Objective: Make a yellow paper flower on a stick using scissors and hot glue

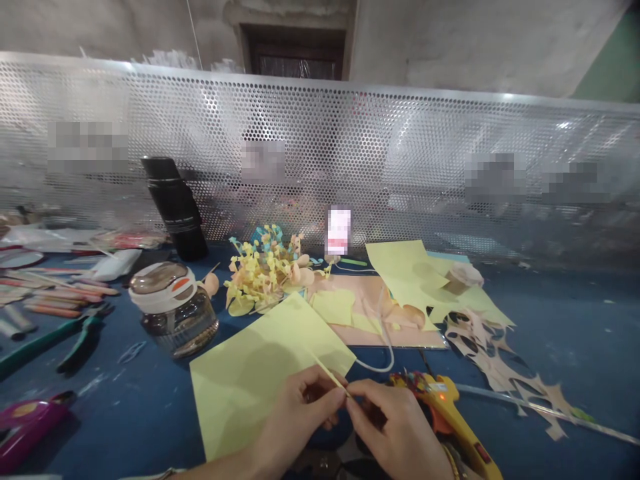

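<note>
Both hands meet at the lower middle of the view, fingertips pinched close together. A thin pale yellow strip [325, 366] runs up and to the left from between my fingers. My left hand [306, 408] is closed on it with thumb and forefinger, above a large yellow sheet [245, 363]. My right hand [387, 420] pinches the strip's lower end. Just right of my right hand lies a yellow glue gun [457, 420] with an orange light and a clear glue stick. Beyond the sheet stands a cluster of small yellow, peach and blue paper flowers [265, 270].
A glass jar [175, 310] and black bottle [175, 207] stand left. Green-handled pliers [83, 337] and a purple tool [33, 427] lie further left. Right are yellow paper [407, 267] and cut peach scraps [495, 353]. A perforated metal panel [310, 133] spans the back.
</note>
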Demonstrator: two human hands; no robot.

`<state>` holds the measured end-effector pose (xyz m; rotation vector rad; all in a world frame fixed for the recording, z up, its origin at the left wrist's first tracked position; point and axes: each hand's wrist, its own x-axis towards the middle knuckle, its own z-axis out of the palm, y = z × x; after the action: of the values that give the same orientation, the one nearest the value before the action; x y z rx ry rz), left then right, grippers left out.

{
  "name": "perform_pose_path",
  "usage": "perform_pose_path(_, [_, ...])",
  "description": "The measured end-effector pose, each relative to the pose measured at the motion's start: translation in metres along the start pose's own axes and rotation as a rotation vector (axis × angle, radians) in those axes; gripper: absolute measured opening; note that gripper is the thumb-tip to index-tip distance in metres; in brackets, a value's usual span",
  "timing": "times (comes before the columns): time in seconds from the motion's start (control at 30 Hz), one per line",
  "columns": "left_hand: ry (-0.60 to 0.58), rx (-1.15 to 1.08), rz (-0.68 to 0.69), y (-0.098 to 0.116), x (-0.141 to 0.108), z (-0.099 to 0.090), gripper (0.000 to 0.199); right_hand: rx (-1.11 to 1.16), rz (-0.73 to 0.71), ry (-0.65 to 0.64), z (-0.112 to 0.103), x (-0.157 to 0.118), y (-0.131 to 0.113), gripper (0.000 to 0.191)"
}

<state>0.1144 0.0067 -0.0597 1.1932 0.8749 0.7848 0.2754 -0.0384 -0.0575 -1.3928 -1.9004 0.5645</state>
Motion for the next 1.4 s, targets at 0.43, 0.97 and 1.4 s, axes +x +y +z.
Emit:
perform_pose_path(0.43, [0.005, -0.001, -0.002, -0.0006, 0.0001, 0.0007, 0.037, -0.002, -0.016, -0.022, -0.0003, -0.0006, 0.0013, 0.021])
perform_pose_path(0.97, [-0.013, 0.003, 0.010, -0.0023, 0.0008, -0.0006, 0.036, -0.021, -0.010, -0.012, -0.0004, 0.0002, 0.0003, 0.019])
perform_pose_path(1.4, [-0.018, -0.011, 0.020, -0.0057, 0.0022, -0.0023, 0.036, -0.045, -0.007, -0.001, -0.0014, 0.0005, -0.0042, 0.020])
